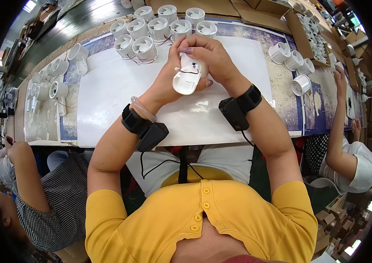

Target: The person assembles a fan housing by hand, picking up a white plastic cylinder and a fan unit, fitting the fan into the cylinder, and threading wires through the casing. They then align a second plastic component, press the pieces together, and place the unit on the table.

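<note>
A white plastic handheld fan body (186, 83) is held between my two hands over the white sheet. Its open, rounded handle shell points toward me, showing a small dark part and a thin dark red wire. My left hand (169, 75) wraps round it from the left. From the right, my right hand (214, 57) closes over its top, thumb lying across. The upper part of the fan body is hidden by my fingers. Just beyond my hands stand several round white fan housings (157, 28) with blades inside and some thin wires trailing out.
White sheeting (116, 114) covers the table's middle. More fan parts (59, 90) with handles stand at the left, and several white housings (301, 85) lie at the right. A cardboard box (300, 33) of white parts sits far right. Co-workers sit on both sides, one arm (338, 109) reaching in.
</note>
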{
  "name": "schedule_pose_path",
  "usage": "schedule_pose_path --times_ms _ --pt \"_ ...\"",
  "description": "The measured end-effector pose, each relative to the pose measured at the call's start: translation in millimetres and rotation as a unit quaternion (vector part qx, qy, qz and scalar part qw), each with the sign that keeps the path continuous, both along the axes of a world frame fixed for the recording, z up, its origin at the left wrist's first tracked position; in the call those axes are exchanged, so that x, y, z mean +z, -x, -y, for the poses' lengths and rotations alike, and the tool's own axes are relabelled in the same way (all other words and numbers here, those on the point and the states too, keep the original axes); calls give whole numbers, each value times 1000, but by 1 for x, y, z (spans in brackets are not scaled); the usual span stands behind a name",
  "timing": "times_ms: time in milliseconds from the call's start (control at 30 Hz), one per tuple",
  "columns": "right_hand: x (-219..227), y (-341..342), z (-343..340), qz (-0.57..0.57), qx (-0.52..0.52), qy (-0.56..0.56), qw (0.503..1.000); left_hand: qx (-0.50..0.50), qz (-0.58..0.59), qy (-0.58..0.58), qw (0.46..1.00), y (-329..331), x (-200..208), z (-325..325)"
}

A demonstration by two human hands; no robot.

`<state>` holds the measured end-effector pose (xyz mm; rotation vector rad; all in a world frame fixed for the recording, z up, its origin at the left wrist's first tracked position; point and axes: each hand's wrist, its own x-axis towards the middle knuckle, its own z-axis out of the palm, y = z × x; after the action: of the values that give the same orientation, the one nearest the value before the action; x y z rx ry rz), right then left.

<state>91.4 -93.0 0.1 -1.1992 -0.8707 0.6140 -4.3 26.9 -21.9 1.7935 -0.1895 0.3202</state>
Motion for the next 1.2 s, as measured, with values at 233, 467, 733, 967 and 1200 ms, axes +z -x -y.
schedule_pose_path --times_ms 233,467,733,967,1200 --pt "1 -4 1 12 27 -9 1000 6 47 -73 996 -1 2 -2" --pt "5 -14 10 134 -9 -103 986 145 83 -164 972 -2 5 -4" --pt "4 -20 22 338 -44 -8 940 155 84 -179 968 -2 9 -9" --pt "12 -3 14 383 -162 -3 910 167 61 -171 969 1 9 -7" --pt "22 7 13 432 -123 -21 893 148 78 -164 972 -2 5 -5"
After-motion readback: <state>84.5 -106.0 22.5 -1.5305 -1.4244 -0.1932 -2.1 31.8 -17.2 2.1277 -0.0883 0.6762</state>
